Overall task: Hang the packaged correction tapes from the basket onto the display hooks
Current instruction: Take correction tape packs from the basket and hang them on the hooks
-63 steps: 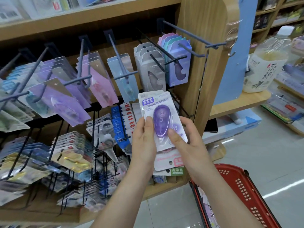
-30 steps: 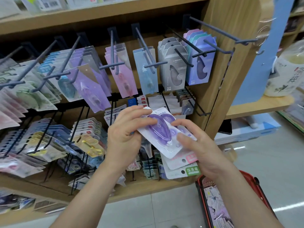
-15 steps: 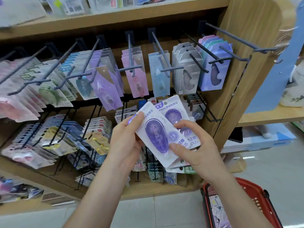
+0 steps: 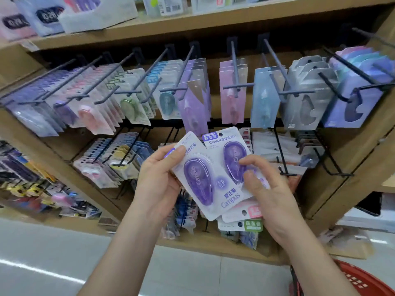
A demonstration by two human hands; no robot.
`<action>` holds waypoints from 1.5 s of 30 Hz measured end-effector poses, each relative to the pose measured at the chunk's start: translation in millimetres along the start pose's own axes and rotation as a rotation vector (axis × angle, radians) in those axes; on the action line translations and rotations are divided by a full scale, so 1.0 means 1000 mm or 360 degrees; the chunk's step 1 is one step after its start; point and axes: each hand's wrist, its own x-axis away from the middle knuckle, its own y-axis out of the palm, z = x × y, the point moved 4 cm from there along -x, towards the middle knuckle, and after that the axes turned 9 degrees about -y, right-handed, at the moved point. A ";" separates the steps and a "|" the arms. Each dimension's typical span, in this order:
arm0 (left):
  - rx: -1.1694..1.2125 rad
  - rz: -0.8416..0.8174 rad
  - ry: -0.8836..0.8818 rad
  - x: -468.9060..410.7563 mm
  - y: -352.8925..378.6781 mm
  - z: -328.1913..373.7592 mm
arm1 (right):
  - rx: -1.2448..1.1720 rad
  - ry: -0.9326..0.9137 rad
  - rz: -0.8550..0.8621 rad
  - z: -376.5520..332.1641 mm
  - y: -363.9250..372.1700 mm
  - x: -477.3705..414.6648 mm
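left hand (image 4: 158, 182): fingers (image 4: 176, 153) pinch white-carded purple teardrop correction tape pack (image 4: 198, 183) | right hand (image 4: 272, 202): fingers (image 4: 252, 162) grip fanned stack of similar packs (image 4: 232, 155) | both below blue-grey display hooks (image 4: 234, 69)

The left hand (image 4: 158, 180) held a white pack (image 4: 198, 180) with a purple tape inside, and its thumb pressed on the pack's top corner. The right hand (image 4: 271, 195) pinched a second purple pack (image 4: 230, 159) just behind the first one, with more packs (image 4: 245, 225) fanned out under it. Both purple packs were tilted. Behind the hands, dark hooks (image 4: 234, 69) stuck out from a wooden shelf (image 4: 213, 24), and many tape packs hung on them. A red basket (image 4: 363, 280) sat low in the right corner.
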 end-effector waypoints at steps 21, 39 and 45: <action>-0.0274 0.0167 0.0129 -0.010 -0.193 0.114 | -0.0225 0.0137 -0.0341 0.042 0.218 -0.044; -0.0722 0.0420 0.0872 -0.084 -0.296 0.242 | -0.0105 0.0338 -0.0280 0.088 0.319 -0.059; -0.0841 0.0502 0.0985 -0.095 -0.288 0.253 | -0.0116 0.0282 -0.0358 0.091 0.335 -0.076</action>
